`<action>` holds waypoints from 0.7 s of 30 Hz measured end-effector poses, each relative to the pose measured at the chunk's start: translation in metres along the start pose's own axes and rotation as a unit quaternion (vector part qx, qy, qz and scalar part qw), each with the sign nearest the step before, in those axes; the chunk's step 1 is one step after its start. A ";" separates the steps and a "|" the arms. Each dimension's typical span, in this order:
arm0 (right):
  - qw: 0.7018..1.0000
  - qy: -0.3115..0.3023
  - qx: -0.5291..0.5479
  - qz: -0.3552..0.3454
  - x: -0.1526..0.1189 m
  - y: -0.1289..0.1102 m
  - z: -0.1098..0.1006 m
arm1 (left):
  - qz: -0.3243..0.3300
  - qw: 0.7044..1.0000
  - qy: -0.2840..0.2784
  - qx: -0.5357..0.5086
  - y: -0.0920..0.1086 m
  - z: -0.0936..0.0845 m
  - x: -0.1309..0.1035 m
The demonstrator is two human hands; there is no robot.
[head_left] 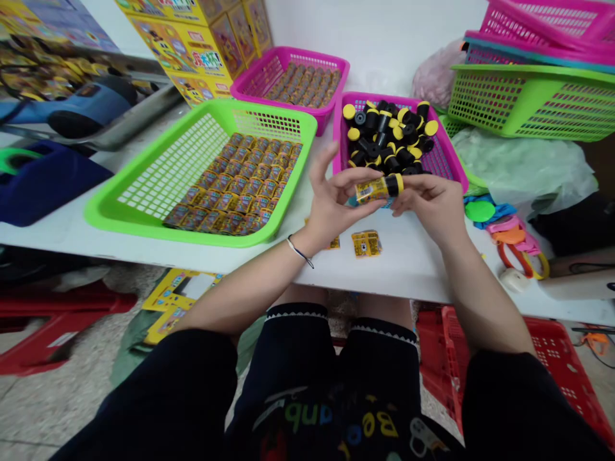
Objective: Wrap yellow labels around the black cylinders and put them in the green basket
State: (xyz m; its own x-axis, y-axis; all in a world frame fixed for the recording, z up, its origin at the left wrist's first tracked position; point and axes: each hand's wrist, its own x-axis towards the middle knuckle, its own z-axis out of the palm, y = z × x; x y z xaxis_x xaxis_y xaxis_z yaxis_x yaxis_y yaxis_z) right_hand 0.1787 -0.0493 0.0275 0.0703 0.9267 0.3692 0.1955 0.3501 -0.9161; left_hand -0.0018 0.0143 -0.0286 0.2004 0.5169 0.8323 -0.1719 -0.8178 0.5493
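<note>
Between my two hands is a small cylinder in a yellow printed wrapper, lying sideways with a black and yellow cap at its right end. My left hand grips the wrapped part between thumb and fingers. At the capped end, my right hand pinches with its fingertips. Just behind them, a pink basket holds several black pieces with yellow caps. A flat yellow wrapper lies on the white table below my hands, with another partly hidden by my left wrist.
A green basket at left holds rows of wrapped pieces; a second pink basket behind holds more. Yellow boxes are stacked at the back. Nested baskets, plastic bags and tape rolls are at right.
</note>
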 end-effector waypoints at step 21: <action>0.830 0.034 -0.394 -0.393 -0.026 0.030 0.032 | -0.207 0.960 -0.139 -0.129 0.019 -0.008 0.003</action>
State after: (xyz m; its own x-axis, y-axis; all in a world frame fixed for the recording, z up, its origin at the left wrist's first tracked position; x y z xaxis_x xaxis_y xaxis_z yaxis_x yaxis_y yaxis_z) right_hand 0.1514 -0.0587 -0.0143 -0.3322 0.4351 0.8369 0.7849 0.6195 -0.0104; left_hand -0.0122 0.0024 -0.0146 0.5467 0.6669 0.5063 -0.2482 -0.4485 0.8587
